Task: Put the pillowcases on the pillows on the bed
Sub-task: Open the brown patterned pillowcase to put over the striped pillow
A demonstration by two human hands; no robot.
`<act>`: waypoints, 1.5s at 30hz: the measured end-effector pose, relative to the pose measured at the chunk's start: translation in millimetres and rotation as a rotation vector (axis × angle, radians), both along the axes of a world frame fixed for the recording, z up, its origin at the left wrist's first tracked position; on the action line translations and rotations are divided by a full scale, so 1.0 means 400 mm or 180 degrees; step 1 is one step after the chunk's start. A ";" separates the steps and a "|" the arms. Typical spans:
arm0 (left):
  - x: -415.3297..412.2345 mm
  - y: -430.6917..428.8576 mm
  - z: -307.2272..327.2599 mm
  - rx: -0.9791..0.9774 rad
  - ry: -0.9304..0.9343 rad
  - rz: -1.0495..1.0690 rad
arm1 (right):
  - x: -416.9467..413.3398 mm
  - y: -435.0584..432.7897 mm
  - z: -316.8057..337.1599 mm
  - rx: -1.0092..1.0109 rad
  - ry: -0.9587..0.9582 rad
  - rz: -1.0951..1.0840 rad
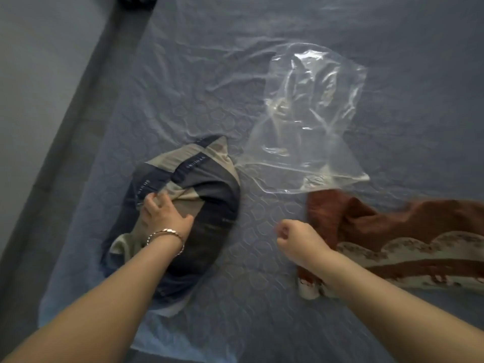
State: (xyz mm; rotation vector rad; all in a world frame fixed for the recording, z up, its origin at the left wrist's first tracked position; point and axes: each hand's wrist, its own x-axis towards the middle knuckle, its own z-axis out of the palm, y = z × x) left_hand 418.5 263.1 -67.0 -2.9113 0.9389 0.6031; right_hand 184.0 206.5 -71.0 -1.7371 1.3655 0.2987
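Pillowcase point(199, 179), blue and beige, lies bunched near the left edge of the mattress point(235, 297), toward its near end. Left hand point(163, 218) pinches a fold of it, fingers curled into the fabric. Right hand point(296, 237) hangs over the mattress in a loose fist, nothing visible in it. Risks: the mattress looks film-covered and slick, so a one-handed tug could slide the bundle off the left edge, and twisted fabric could bury the opening. Cannot tell whether a pillow is inside. Brown patterned cloth point(392, 231) is cut off at right, partly under the forearm. Clear plastic bag point(309, 121) lies mid-mattress.

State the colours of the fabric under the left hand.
Pillowcase: navy, grey and beige blocks; head view.
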 end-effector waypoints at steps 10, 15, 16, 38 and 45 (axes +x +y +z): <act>0.250 0.043 -0.053 0.1037 0.1373 0.1017 | 0.572 -0.114 -0.055 -0.0123 -0.0170 0.1133; 0.309 0.100 -0.020 0.1605 0.1855 0.1302 | 0.599 -0.049 -0.083 -0.0884 -0.0058 0.1110; 0.305 0.107 -0.009 0.1659 0.2039 0.1383 | 0.579 -0.051 -0.081 -0.0779 -0.0273 0.0822; 0.141 -0.002 0.092 -0.0562 0.2441 0.2507 | 0.433 0.226 0.084 0.1934 -0.0533 -0.3493; -0.026 0.029 0.193 -0.0560 0.2764 0.1153 | 0.321 0.101 0.122 0.3929 -0.2282 -0.4427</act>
